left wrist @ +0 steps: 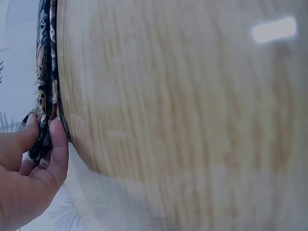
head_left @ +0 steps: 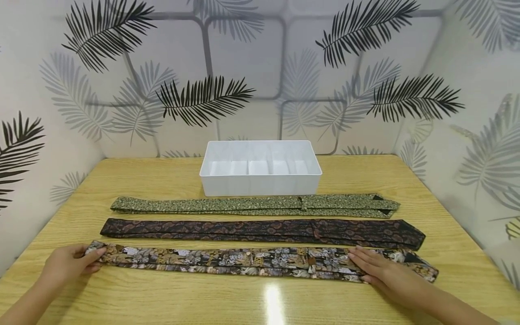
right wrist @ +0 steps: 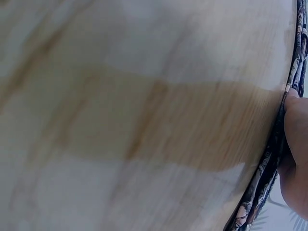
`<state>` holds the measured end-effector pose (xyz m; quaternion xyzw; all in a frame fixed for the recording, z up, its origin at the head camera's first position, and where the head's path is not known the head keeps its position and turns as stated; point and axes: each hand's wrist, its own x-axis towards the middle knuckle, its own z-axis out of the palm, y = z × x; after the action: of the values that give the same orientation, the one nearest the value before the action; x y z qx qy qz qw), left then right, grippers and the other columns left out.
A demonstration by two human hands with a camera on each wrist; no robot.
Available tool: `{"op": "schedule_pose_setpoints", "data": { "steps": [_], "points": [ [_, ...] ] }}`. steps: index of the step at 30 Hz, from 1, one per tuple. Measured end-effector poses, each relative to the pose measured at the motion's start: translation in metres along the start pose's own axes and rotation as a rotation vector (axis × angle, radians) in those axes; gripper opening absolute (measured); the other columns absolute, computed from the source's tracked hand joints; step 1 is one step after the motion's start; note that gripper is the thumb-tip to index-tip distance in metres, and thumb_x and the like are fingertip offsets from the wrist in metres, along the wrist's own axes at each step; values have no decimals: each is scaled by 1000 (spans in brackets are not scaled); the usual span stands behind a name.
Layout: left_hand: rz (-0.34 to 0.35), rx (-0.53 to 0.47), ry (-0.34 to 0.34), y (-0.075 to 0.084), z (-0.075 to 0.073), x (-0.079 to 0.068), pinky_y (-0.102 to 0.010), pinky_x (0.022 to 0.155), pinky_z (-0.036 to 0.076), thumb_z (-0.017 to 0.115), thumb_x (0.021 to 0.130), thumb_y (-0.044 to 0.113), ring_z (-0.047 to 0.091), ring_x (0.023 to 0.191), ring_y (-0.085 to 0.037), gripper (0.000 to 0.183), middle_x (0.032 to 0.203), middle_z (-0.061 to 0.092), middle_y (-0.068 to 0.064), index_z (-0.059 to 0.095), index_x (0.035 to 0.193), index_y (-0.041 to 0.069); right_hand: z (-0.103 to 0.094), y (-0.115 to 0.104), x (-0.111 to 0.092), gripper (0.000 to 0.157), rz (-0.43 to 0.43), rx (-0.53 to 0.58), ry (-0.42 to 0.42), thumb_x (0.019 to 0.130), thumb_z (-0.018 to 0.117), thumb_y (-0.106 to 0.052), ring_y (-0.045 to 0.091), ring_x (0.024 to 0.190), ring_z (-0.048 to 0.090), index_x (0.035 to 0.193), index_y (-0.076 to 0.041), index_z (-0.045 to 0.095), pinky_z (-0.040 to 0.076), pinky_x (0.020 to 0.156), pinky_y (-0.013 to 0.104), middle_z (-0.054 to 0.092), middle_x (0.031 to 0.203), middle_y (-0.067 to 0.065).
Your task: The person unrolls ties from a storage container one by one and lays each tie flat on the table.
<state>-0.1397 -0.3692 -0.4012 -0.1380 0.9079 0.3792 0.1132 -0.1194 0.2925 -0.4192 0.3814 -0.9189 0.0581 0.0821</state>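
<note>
Nearest the person lies a folded necktie (head_left: 268, 262) with a busy tan, black and white pattern, stretched crosswise on the table. My left hand (head_left: 67, 266) pinches its folded left end between thumb and fingers, and the left wrist view shows the folded layers of the tie (left wrist: 42, 91) in that grip. Toward the tie's wide right end, my right hand (head_left: 386, 275) rests on top with its fingers extended. Behind it lie a dark necktie with a reddish pattern (head_left: 243, 230) and a green patterned necktie (head_left: 235, 205), both folded and roughly parallel.
At the back of the wooden table (head_left: 162, 298) stands a white divided box (head_left: 262, 185), its compartments facing up, close behind the green tie. Leaf-patterned walls (head_left: 252, 117) border the table at the back and sides.
</note>
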Motion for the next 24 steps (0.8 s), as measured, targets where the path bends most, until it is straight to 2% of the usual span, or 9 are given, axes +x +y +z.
{"op": "schedule_pose_setpoints", "data": {
  "steps": [2,4,6,9,11,13,17,20,24],
  "points": [
    [-10,-38,-25,-2,-1,2,-30,70,54,53,81,56,66,66,-6,96,74,69,2,26,130,-21,0,1,-1,51,2,-13,11,90,53,-22,-13,131,-4,138,-16,38,52,78,39,31,145,0],
    [-26,-63,-38,-2,-1,2,-29,69,54,54,81,55,66,66,-6,92,74,69,4,30,130,-20,-1,2,-2,52,-6,-22,25,89,55,-21,-13,132,-2,137,-16,39,52,79,39,29,145,-2],
    [-46,-48,-36,-2,-1,2,-27,64,52,54,80,56,64,65,-5,79,71,68,6,50,115,-14,-1,3,-3,52,-16,-22,32,88,56,-20,-12,132,0,137,-15,40,52,78,39,27,146,-4],
    [-51,-2,-21,-2,-2,2,-27,61,50,55,77,60,62,64,-5,77,72,66,7,57,106,-11,-2,5,-4,53,-37,-20,31,87,57,-19,-12,133,0,137,-14,40,52,78,38,23,147,-7],
    [-32,47,-3,-1,-1,1,-26,59,48,54,76,63,61,65,-4,79,76,66,3,57,107,-10,-3,6,-5,52,-39,-16,27,88,56,-19,-12,133,0,137,-14,40,52,78,37,22,148,-8],
    [-1,60,13,0,-1,1,-26,62,52,54,76,64,62,66,-5,94,83,67,-8,43,123,-16,-4,6,-6,52,-34,-16,19,88,56,-19,-13,133,0,137,-14,39,52,79,37,22,147,-8],
    [28,69,36,1,2,0,-26,61,54,56,76,61,65,68,-9,99,96,62,-25,34,126,-21,-6,7,-8,50,-12,-3,-13,90,53,-21,-15,131,-1,138,-14,38,52,79,36,26,147,-5],
    [37,79,44,1,3,0,-27,61,54,57,78,58,65,69,-13,94,97,61,-27,37,124,-21,-7,7,-10,50,4,11,-38,91,51,-23,-17,130,-2,138,-14,37,52,77,34,28,147,-3],
    [82,184,82,2,4,-1,-34,63,52,56,81,54,64,73,-20,83,94,63,-25,45,119,-18,-7,8,-12,50,11,27,-46,91,50,-23,-18,128,-2,139,-14,37,52,75,33,28,147,-3]
  ]
}}
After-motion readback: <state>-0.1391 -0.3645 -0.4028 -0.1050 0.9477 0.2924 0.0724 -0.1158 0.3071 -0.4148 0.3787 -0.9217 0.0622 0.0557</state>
